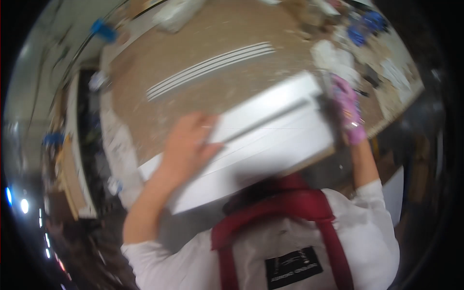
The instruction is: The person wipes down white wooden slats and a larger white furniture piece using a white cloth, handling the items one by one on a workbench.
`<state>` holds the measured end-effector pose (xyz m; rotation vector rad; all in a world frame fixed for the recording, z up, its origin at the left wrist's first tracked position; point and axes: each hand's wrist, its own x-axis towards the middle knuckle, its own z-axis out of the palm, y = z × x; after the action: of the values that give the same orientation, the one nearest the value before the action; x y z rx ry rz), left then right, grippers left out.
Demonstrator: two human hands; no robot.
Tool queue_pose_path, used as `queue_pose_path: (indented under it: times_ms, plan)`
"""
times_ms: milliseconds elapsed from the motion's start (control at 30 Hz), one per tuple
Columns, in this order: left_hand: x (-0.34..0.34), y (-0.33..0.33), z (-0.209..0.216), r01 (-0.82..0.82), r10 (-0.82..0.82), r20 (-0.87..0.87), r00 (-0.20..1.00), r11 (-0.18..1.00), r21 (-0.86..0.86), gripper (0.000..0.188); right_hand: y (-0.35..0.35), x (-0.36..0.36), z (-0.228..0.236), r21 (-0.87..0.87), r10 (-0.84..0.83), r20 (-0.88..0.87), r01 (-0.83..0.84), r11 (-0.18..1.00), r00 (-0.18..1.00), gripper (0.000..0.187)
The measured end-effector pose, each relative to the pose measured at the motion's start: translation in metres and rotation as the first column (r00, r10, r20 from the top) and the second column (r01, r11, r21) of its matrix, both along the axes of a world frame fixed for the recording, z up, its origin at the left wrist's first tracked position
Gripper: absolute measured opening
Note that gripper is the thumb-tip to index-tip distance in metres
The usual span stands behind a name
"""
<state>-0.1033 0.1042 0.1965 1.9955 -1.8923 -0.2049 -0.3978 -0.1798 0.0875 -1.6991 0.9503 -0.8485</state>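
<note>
A long white panel (290, 136) lies slantwise across the near side of the worktable, close to my body. Along its far side runs a raised white strip (266, 107), with a dark gap between the two. My bare left hand (187, 147) is closed over the strip's left end, thumb on the near side and fingers on the far side. Just past the panel's right end is my right hand (347, 108) in a pink patterned glove. Motion smears its fingers, and whether they hold anything is unclear.
Beyond the panel, several narrow white strips (210, 68) lie side by side on the brown tabletop (140, 116). White plastic wrap (176, 14) sits at the far edge. Crumpled paper (336, 58), blue wrapping (367, 26) and scraps clutter the right side. A blue object (104, 31) stands at the far left.
</note>
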Motion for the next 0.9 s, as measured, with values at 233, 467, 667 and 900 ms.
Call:
queue_pose_path:
  times_ms: [233, 467, 667, 900]
  plan:
    - [-0.034, 0.037, -0.028, -0.003, 0.01, -0.184, 0.983, 0.999, 0.042, 0.059, 0.007, -0.009, -0.002, 0.069, -0.097, 0.068, 0.092, 0.993, 0.993, 0.038]
    - [-0.067, 0.054, -0.016, 0.039, -0.026, -0.126, 0.992, 0.994, 0.104, 0.083, 0.0, -0.007, -0.006, -0.595, -0.162, -0.404, -0.124, 0.794, 0.9, 0.032]
    - [-0.042, 0.036, -0.011, 0.136, -0.108, -0.199, 0.974, 0.982, 0.134, 0.077, 0.008, 0.007, 0.013, -0.002, -0.076, 0.069, 0.076, 0.997, 0.995, 0.038]
    - [0.093, -0.079, -0.096, -0.185, 0.169, 0.293, 0.941, 0.982, 0.028, 0.066, 0.0, 0.041, 0.015, 0.251, -0.04, 0.225, -0.018, 0.968, 0.974, 0.038]
